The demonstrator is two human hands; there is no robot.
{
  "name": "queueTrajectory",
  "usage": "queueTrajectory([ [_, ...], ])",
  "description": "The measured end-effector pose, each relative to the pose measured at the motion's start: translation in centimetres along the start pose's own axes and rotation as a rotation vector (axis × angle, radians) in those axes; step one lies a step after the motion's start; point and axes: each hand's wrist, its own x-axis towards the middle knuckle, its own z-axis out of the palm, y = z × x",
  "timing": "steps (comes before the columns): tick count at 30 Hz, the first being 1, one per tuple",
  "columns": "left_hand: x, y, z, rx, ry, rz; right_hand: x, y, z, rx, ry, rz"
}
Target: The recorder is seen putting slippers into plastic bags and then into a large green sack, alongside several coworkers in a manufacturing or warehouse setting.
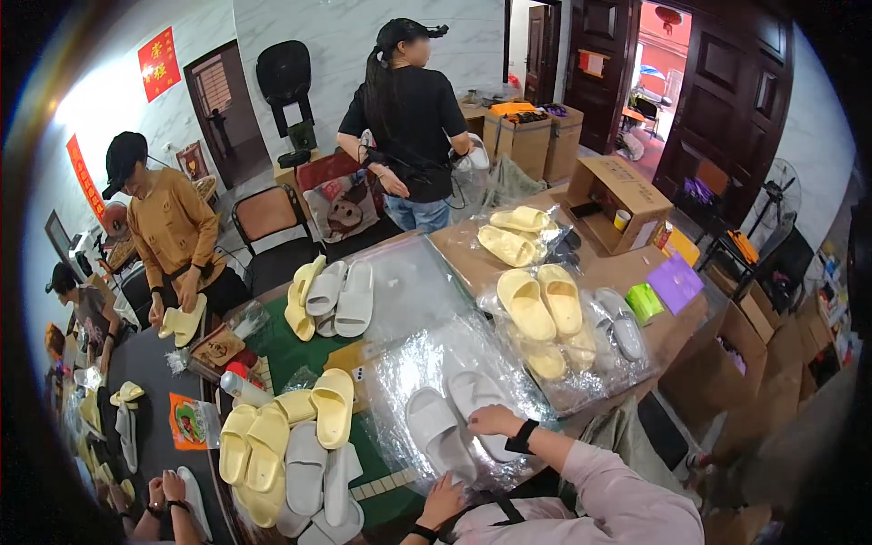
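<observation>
A person's two hands at a pair of grey slippers (pixel 434 427) on clear plastic (pixel 386 368).
The left hand (pixel 443 500) is at the near end of the left slipper, its fingers partly bent; the right hand (pixel 493 420) lies over the right slipper, fingers curved downward; whether either grips cannot be told. To the left, yellow and grey slippers are heaped (pixel 306 468); farther right, yellow slippers (pixel 525 304) lie on plastic, then an open carton (pixel 636 195); beyond the table stands a co-worker in black (pixel 409 109).
</observation>
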Motion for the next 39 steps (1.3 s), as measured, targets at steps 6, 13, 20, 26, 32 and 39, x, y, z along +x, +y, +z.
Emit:
queueTrajectory([
  [6,-0.5,-1.2,0.4,0.108,0.09,0.068,0.4,-1.7,2.7,-0.047,-0.092,-0.022],
  [13,0.2,-2.0,0.5,-0.108,-0.097,-0.047,2.2,-1.9,7.8,0.127,0.235,0.02],
  [20,-1.0,-1.7,2.0,-0.112,-0.064,-0.075,1.2,-3.6,8.7,-0.053,0.319,0.173],
  [26,0.4,0.7,-1.5,-0.321,0.213,-0.34,0.6,-3.7,7.6,0.164,0.609,0.079],
  [32,3.3,0.7,-2.1,0.039,0.385,-0.145,-3.5,-4.3,2.8,0.452,0.804,-0.3],
  [39,4.4,-3.7,9.3,0.082,0.289,-0.015,-6.6,-2.9,1.9,0.349,0.663,-0.477],
])
